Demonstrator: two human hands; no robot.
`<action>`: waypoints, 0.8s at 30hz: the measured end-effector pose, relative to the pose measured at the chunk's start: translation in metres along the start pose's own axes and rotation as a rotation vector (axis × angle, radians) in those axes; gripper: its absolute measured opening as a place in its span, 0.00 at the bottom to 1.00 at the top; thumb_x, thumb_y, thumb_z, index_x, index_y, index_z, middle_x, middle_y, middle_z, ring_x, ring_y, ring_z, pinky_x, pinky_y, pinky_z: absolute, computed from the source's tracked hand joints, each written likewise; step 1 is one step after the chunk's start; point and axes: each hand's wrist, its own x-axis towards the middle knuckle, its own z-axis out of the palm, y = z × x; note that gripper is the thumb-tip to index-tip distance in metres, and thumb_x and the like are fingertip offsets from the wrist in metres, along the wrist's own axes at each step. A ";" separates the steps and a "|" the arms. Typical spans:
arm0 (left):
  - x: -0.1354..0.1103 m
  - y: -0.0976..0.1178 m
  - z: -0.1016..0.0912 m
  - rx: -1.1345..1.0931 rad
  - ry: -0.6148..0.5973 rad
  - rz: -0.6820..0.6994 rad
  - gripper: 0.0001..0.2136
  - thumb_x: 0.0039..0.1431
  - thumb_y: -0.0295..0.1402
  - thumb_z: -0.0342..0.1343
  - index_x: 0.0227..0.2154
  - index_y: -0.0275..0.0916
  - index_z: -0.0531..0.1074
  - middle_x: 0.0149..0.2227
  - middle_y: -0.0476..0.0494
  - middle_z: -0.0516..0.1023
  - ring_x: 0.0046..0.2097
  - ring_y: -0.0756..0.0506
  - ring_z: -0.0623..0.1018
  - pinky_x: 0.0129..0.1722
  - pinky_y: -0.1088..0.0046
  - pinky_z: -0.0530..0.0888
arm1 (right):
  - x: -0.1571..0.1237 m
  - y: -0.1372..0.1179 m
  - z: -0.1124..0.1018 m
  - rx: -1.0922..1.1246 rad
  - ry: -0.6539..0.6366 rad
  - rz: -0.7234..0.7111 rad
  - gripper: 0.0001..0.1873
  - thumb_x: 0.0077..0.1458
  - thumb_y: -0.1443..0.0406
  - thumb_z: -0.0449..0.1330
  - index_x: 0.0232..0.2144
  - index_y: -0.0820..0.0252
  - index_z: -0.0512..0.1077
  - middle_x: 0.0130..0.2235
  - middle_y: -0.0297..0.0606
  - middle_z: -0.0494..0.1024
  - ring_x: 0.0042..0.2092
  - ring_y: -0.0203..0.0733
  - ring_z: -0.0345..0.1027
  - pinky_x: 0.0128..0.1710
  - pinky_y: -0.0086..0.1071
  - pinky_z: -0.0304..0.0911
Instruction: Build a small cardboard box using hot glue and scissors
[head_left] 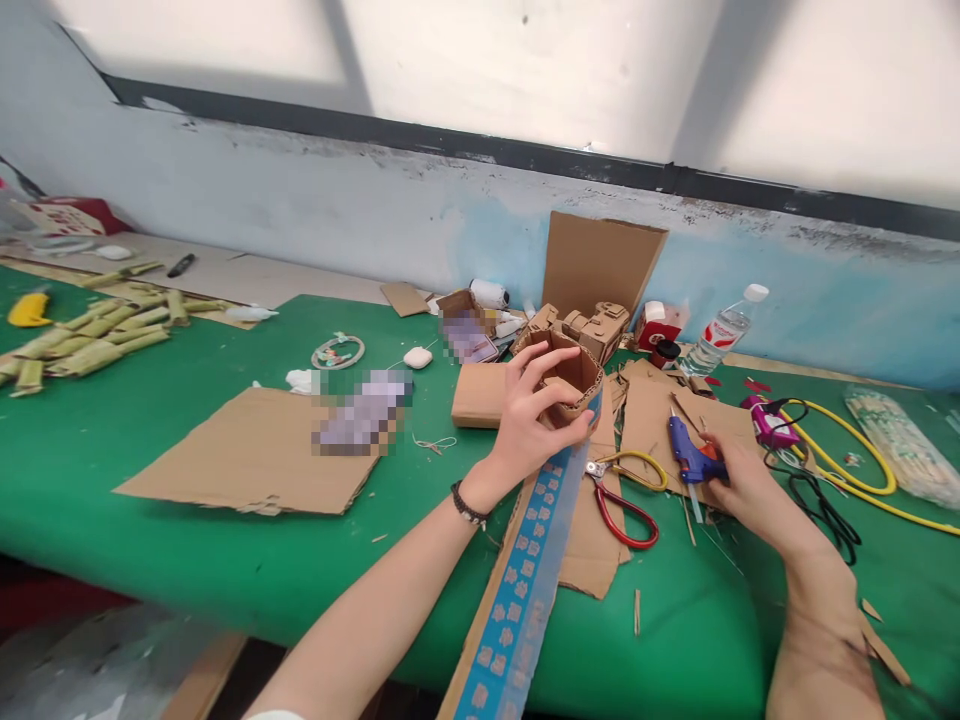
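Observation:
My left hand (534,412) is closed around a curled ring of corrugated cardboard (576,372), held above the green table (187,540); a long strip with blue patterned tape (525,580) trails from it toward me. My right hand (739,485) rests on the table at the right, fingers wrapped on the handle of a blue glue gun (690,455) that lies on flat cardboard. Red-handled scissors (626,495) lie between the two hands.
A large flat cardboard sheet (255,455) lies at left. Small cardboard models (592,328) and an upright cardboard panel (600,262) stand by the wall. A water bottle (724,330), a pink glue gun (769,422), yellow cable (855,470) and rolled paper tubes (97,335) are around.

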 end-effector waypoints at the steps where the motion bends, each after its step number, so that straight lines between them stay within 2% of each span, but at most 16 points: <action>1: 0.001 0.000 -0.001 -0.019 0.013 -0.014 0.07 0.65 0.33 0.70 0.34 0.46 0.77 0.69 0.42 0.83 0.75 0.33 0.71 0.76 0.38 0.71 | -0.002 -0.001 -0.002 -0.006 -0.014 0.007 0.36 0.58 0.66 0.58 0.69 0.61 0.71 0.61 0.56 0.84 0.61 0.65 0.80 0.62 0.58 0.75; 4: 0.003 -0.003 -0.003 -0.121 0.055 -0.106 0.08 0.67 0.36 0.70 0.34 0.46 0.76 0.69 0.41 0.83 0.75 0.33 0.73 0.77 0.37 0.69 | -0.004 -0.017 -0.014 -0.089 0.036 0.032 0.32 0.69 0.59 0.58 0.72 0.59 0.70 0.60 0.56 0.85 0.60 0.65 0.80 0.60 0.57 0.76; 6: 0.006 -0.007 -0.004 -0.258 0.082 -0.214 0.11 0.68 0.40 0.70 0.33 0.45 0.75 0.69 0.40 0.83 0.74 0.32 0.76 0.76 0.39 0.72 | -0.002 -0.040 -0.024 -0.183 0.191 0.049 0.27 0.75 0.53 0.57 0.67 0.58 0.75 0.57 0.56 0.85 0.57 0.67 0.80 0.59 0.60 0.75; 7: 0.007 -0.008 -0.004 -0.344 0.095 -0.285 0.13 0.68 0.43 0.70 0.33 0.45 0.74 0.70 0.40 0.82 0.73 0.32 0.77 0.75 0.41 0.74 | -0.001 -0.054 -0.027 -0.161 0.231 0.008 0.24 0.76 0.51 0.58 0.63 0.57 0.78 0.57 0.56 0.85 0.57 0.65 0.79 0.60 0.58 0.75; 8: 0.008 -0.010 -0.004 -0.432 0.108 -0.360 0.15 0.68 0.46 0.70 0.32 0.44 0.73 0.72 0.39 0.80 0.73 0.32 0.78 0.73 0.44 0.77 | -0.001 -0.068 -0.028 -0.105 0.226 -0.058 0.21 0.76 0.51 0.58 0.59 0.55 0.80 0.56 0.54 0.85 0.57 0.63 0.80 0.60 0.56 0.75; 10: 0.010 -0.012 -0.004 -0.592 0.151 -0.507 0.18 0.66 0.50 0.71 0.33 0.43 0.74 0.75 0.40 0.77 0.72 0.32 0.79 0.69 0.50 0.80 | -0.001 -0.096 -0.025 -0.006 0.086 -0.188 0.19 0.78 0.49 0.59 0.54 0.51 0.82 0.54 0.48 0.87 0.56 0.58 0.81 0.59 0.53 0.76; 12: 0.012 -0.013 -0.003 -0.709 0.203 -0.625 0.18 0.64 0.51 0.73 0.36 0.43 0.77 0.74 0.40 0.78 0.70 0.33 0.81 0.67 0.55 0.82 | -0.004 -0.118 -0.016 -0.007 -0.040 -0.255 0.20 0.75 0.45 0.64 0.56 0.49 0.82 0.54 0.44 0.88 0.56 0.59 0.82 0.59 0.55 0.76; 15: 0.014 -0.012 -0.004 -0.811 0.248 -0.742 0.19 0.61 0.50 0.75 0.47 0.44 0.83 0.69 0.42 0.83 0.65 0.36 0.84 0.61 0.62 0.84 | -0.008 -0.133 -0.005 -0.026 -0.062 -0.292 0.23 0.73 0.45 0.67 0.61 0.48 0.81 0.56 0.44 0.89 0.56 0.60 0.83 0.55 0.55 0.76; 18: 0.013 -0.010 -0.004 -0.874 0.232 -0.801 0.24 0.61 0.50 0.75 0.55 0.46 0.83 0.64 0.43 0.87 0.60 0.39 0.87 0.56 0.65 0.86 | -0.005 -0.136 -0.011 0.025 0.149 -0.257 0.21 0.76 0.49 0.64 0.63 0.48 0.80 0.56 0.46 0.89 0.57 0.60 0.83 0.58 0.56 0.76; 21: 0.012 -0.007 -0.003 -0.954 0.137 -0.820 0.28 0.60 0.51 0.75 0.59 0.46 0.82 0.65 0.41 0.87 0.60 0.36 0.88 0.56 0.62 0.87 | 0.000 -0.142 -0.024 0.175 0.395 -0.205 0.28 0.76 0.54 0.66 0.73 0.46 0.72 0.65 0.48 0.83 0.66 0.61 0.79 0.66 0.58 0.76; 24: 0.010 -0.003 -0.003 -1.003 -0.041 -0.759 0.26 0.60 0.53 0.76 0.54 0.42 0.84 0.74 0.36 0.79 0.66 0.30 0.85 0.60 0.55 0.87 | 0.002 -0.156 -0.026 0.318 0.424 -0.325 0.42 0.73 0.61 0.70 0.81 0.38 0.60 0.78 0.47 0.69 0.78 0.62 0.68 0.72 0.61 0.74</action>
